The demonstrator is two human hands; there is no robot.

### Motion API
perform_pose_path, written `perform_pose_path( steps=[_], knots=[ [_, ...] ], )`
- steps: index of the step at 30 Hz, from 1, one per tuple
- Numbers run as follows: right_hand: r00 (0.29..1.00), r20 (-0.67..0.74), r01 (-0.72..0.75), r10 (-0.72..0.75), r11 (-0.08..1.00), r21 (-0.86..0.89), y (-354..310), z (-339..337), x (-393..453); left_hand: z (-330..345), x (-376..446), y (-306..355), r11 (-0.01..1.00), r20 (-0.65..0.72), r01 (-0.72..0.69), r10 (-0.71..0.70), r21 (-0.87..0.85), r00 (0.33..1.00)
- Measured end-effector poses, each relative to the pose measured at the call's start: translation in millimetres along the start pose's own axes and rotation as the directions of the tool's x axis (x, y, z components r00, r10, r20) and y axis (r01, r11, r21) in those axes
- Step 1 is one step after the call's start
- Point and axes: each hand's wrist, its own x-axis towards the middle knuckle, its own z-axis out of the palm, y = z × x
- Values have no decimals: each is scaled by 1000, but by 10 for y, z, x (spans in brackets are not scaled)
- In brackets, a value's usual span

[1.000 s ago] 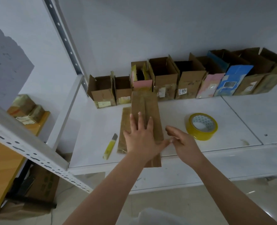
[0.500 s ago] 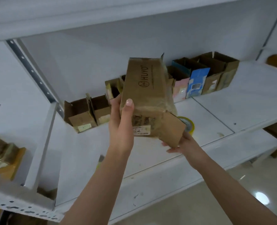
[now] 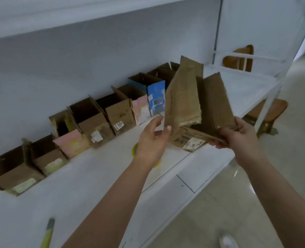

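One carton (image 3: 183,104) half popped open, in air between my hands. Right hand (image 3: 237,136) grips bottom flaps; left hand (image 3: 152,140) thumb touches side, pinch unclear. Left: fold bottom, tape roll (image 3: 134,151) under left wrist, row of boxes (image 3: 119,113) beyond fingers.

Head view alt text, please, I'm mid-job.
A person holds a partly unfolded brown cardboard box above a white shelf, left hand pinching its edge, right hand gripping its lower flaps. Open boxes line the shelf's back.

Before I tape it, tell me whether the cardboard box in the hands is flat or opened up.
Opened up, not flat: the cardboard box shows splayed flaps and a gap between its walls.
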Motion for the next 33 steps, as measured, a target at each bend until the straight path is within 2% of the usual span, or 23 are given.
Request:
perform_pose_path(
  steps=[3, 5, 12, 16, 19, 24, 27, 31, 33],
  knots=[
    [999, -34, -15, 6, 964, -267, 124, -389, 557, 545, 348, -10, 998, 108, 39, -45, 53, 993],
    [997, -27, -73, 68, 940, -333, 257, -618, 916, 976, 563, -20, 990, 166, 47, -70, 134, 984],
    [979, -40, -206, 202, 954, -216, 353, -1218, 2020, 2075, 1216, 145, 977, 119, 80, -105, 200, 987],
    [983, -9, -177, 181, 949, -259, 444, -1364, 2422, 2408, 1475, 182, 958, 89, 115, -143, 264, 986],
    [989, 0, -139, 146, 939, -315, 520, -1356, 2617, 2553, 1686, 208, 935, 89, 60, -97, 348, 991],
    [986, -32, -166, 166, 919, -357, 479, -1308, 3110, 2586, 1959, 214, 905, 191, 19, -110, 426, 975],
    [977, -48, -213, 209, 911, -352, 429, -1264, 3397, 2407, 2146, 177, 871, 163, -18, -72, 491, 984],
    [968, -51, -252, 248, 925, -283, 383, -1200, 3777, 2097, 2446, 194, 768, 81, -37, -20, 639, 997],
    [961, -10, -270, 275, 936, -225, 343, -1168, 3975, 1970, 2615, 236, 684, 58, -55, 19, 727, 998]
  ],
)
